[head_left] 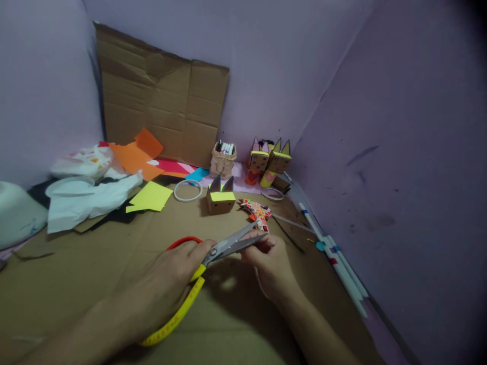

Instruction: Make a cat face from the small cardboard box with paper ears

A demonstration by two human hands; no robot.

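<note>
My left hand (182,271) is closed around the handles of a pair of scissors (233,244), one loop yellow and the other red. The blades stand slightly apart and point right, over the fingers of my right hand (272,261). Those fingers are pinched together close to the blade tips. Whatever lies between them is too small or hidden to name; a thin pale edge shows under that hand. Just beyond the blades lies a flower-patterned glue gun (256,209) with a dark cord. A small cardboard box head (221,202) with pointed ears and a yellow top sits behind the scissors.
Two cardboard animal figures (269,165) and a pen holder (223,161) stand by the wall. White rings (187,191), yellow paper (152,196), orange paper (139,154) and white plastic (91,200) lie around. White tubes (344,274) run along the right wall. A cardboard sheet (160,96) leans behind.
</note>
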